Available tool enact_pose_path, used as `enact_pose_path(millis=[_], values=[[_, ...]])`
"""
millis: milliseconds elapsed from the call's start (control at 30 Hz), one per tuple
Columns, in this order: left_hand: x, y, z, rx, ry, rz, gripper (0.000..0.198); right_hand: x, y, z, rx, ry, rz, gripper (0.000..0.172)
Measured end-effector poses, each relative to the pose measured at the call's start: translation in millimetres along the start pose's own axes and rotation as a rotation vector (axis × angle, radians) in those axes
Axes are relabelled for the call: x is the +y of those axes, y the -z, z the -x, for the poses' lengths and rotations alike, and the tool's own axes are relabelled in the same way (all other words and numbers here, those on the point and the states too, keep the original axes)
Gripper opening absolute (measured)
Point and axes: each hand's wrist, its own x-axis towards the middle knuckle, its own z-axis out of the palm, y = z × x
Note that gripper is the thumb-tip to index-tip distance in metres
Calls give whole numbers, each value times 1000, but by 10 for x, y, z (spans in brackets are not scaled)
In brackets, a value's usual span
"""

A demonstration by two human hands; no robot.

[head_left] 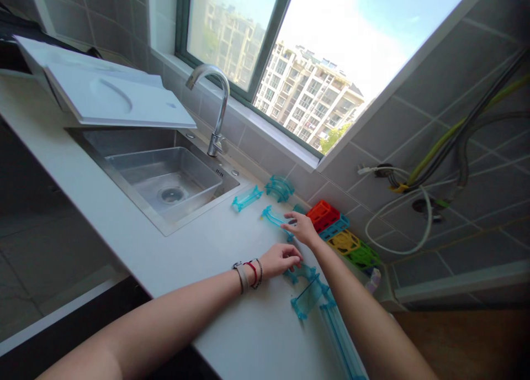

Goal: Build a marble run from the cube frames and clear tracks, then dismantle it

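Note:
Above the white countertop, my right hand reaches out with fingers apart beside a curved translucent blue plastic track piece. Whether its fingertips touch that piece is hard to make out. Nearer to me, my left hand hangs loosely bent, nothing visible in its fingers. Just beyond and below it are short blue connector pieces and a wider clear-blue piece. A straight blue piece lies by the sink, and a group of curved blue pieces stands near the wall. Long blue strips lie partly under my right forearm.
Red, yellow and green plastic blocks line the wall. A steel sink with a tap is at the left; white panels rest across its far side. Cables hang on the right wall.

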Motion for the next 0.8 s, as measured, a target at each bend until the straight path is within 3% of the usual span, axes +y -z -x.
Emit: enact_pose_path(millis=[267, 533, 700, 800], values=[[24, -8, 9, -6, 11, 11, 25, -25, -20, -3, -5, -5, -10, 34], [51, -8, 9, -15, -5, 0, 23, 49, -54, 61, -1, -14, -8, 51], [50, -5, 16, -16, -11, -42, 23, 102, 70, 180, 15, -22, -32, 67], [63, 2, 26, -17, -13, -94, 23, 149, 155, 314, 29, -15, -63, 63]])
